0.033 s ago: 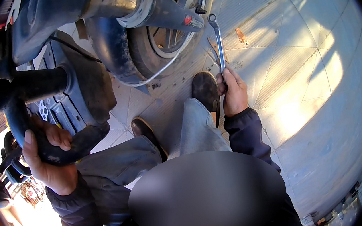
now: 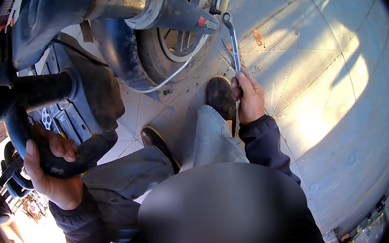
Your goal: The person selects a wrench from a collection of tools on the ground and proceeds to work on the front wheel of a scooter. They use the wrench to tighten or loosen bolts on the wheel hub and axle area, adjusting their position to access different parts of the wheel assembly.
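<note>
My left hand (image 2: 59,177) is wrapped round a thick black curved bar (image 2: 72,166) on the motorcycle, thumb on the near side and fingers curled over it. In my right hand (image 2: 250,97) is a steel ring wrench (image 2: 234,45), gripped by its lower end with the ring pointing away from me. That ring is close to a dark bolt (image 2: 215,11) at the wheel's hub, seemingly a little apart from it. Beside the bolt ends a dark fork leg (image 2: 180,15), in front of the spoked wheel (image 2: 181,46). The wrench's lower end is hidden in my palm.
A silver cable (image 2: 177,73) loops below the wheel. The black mudguard (image 2: 119,48) and a dark body panel (image 2: 100,94) take up the left. My shoes (image 2: 220,97) stand on the tiled floor (image 2: 313,69), where a dry leaf (image 2: 259,37) lies right of the wrench.
The wrench and my right hand have shifted very slightly left and away from me, bringing the ring nearer the bolt. My left hand stays on the bar.
</note>
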The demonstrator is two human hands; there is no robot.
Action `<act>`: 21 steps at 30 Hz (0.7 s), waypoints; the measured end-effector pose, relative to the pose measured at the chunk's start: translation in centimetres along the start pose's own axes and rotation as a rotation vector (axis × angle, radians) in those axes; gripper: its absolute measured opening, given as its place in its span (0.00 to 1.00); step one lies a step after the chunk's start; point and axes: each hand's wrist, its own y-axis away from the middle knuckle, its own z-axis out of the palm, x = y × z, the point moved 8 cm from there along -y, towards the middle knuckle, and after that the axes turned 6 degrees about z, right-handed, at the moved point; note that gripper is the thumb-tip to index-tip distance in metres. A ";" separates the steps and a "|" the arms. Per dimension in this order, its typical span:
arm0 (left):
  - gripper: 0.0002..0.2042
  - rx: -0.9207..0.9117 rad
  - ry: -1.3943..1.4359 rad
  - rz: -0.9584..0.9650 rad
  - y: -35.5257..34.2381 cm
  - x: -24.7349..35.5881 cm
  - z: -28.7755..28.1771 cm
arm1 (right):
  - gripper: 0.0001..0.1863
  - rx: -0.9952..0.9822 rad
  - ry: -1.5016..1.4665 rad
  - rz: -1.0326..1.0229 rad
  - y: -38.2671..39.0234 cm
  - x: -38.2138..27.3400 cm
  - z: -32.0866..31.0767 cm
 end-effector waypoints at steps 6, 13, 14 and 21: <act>0.21 0.014 -0.004 -0.007 0.0 0.0 -0.4 | 0.22 0.083 0.071 -0.052 -0.4 0.4 1.7; 0.22 -0.010 -0.049 0.029 0.0 0.0 -0.3 | 0.23 0.097 0.190 -0.197 -0.3 0.6 2.2; 0.22 -0.005 -0.049 0.031 0.0 0.1 -0.4 | 0.23 0.089 0.224 -0.209 -0.4 0.8 2.4; 0.21 -0.014 -0.027 0.030 -0.1 0.1 -0.3 | 0.25 0.055 0.521 -0.254 -1.5 1.5 2.5</act>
